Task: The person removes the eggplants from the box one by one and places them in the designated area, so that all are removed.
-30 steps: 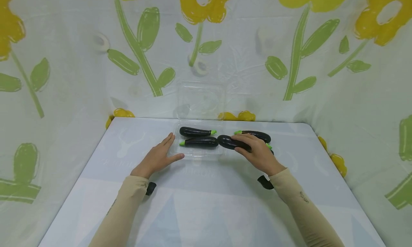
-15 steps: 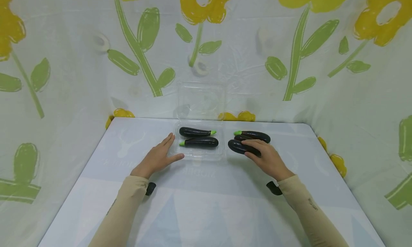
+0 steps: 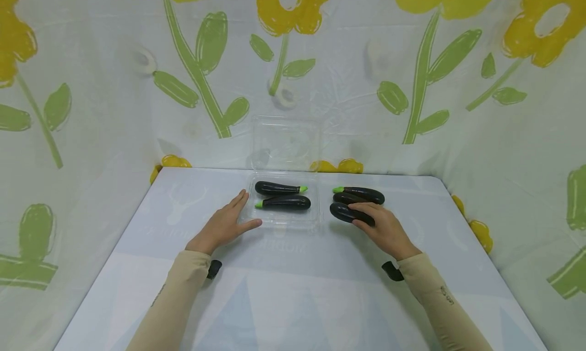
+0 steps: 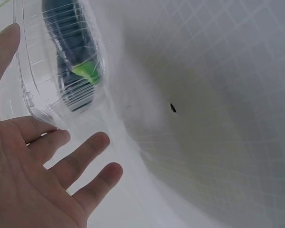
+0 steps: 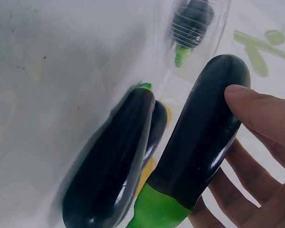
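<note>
Hands are well apart. Right hand (image 3: 384, 230) has its thumb and fingers round a glossy purple-black elongated eggplant with a green cap (image 3: 345, 212); it sits right of the clear plastic hinged box (image 3: 286, 221), outside it, smooth round end pointing boxward, green cap toward the palm side. Can't tell from here if it's clear of the white table (image 3: 284, 305). Left hand (image 3: 224, 225) is spread, thumb out, at the box's left side, well apart from the held piece; contact with the wall unclear. Two matching eggplants (image 3: 287, 203) lie in the box between both hands, green ends opposite ways: rear one right, front one left. Two loose eggplants (image 3: 364, 194) lie side by side on the table just beyond the held one. Box lid (image 3: 286, 145) stands up behind, hinged back.
</note>
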